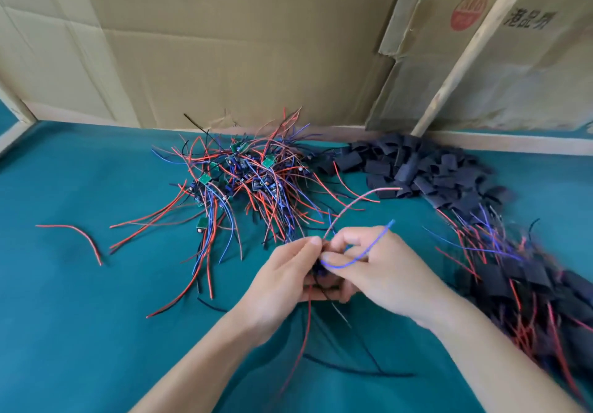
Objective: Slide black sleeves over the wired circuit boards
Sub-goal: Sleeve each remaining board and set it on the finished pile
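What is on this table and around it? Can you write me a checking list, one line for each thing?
Surface: teal cloth-covered table, wires and sleeves spread across its far and right parts.
Job's things: tangled pile of small green circuit boards with red, blue and black wires at centre; heap of short black sleeves to its right; finished black-sleeved boards along the right edge.
Clutter: one loose red wire lying alone at left.
Hands: left hand and right hand both pinch one wired piece between them; the piece itself is mostly hidden.
Cables: a blue wire loops over the right hand.
Surroundings: brown cardboard sheets and a pale wooden strip behind.
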`<state>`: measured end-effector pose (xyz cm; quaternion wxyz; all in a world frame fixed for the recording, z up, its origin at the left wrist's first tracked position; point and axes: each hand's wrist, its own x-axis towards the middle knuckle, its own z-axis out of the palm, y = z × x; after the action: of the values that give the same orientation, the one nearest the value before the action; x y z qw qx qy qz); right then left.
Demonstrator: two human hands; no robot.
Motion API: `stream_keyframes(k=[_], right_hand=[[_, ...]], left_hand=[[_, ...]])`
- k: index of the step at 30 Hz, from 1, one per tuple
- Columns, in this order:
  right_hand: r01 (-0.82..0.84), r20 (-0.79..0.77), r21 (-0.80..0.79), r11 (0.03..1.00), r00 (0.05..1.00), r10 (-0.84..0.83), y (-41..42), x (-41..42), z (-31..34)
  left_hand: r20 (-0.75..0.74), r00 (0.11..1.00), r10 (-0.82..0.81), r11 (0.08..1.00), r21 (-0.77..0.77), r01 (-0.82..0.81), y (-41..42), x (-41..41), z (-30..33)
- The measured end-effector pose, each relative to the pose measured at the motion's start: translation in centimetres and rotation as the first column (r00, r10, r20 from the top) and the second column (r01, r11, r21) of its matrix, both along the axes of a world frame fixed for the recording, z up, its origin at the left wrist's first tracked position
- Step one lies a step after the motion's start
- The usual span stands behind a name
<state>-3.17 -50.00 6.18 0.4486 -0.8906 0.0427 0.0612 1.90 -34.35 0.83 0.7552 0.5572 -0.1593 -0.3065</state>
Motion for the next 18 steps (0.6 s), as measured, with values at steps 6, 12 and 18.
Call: stream_keyframes(k=[6, 12, 18], right_hand=[[0.216, 0.127, -0.325, 0.921, 0.975, -0.184, -6.1, 5.6, 1.6], [0.231, 0.08, -0.668, 0.707, 0.967, -0.241, -11.4, 10.7, -1.5], [0.274, 0.156, -0.682, 0.678, 0.96, -0.232, -12.1, 11.2, -2.4]], left_hand=[[-0.128, 0.991, -0.043, 0.999, 0.015, 0.045, -0.2, 0.5, 0.0], [-0.146, 0.963, -0.228, 0.973, -0.071, 0.219, 0.7, 0.6, -0.2], [-0.121, 0.946, -0.301, 0.953, -0.077, 0.293, 1.3, 0.9, 0.0]])
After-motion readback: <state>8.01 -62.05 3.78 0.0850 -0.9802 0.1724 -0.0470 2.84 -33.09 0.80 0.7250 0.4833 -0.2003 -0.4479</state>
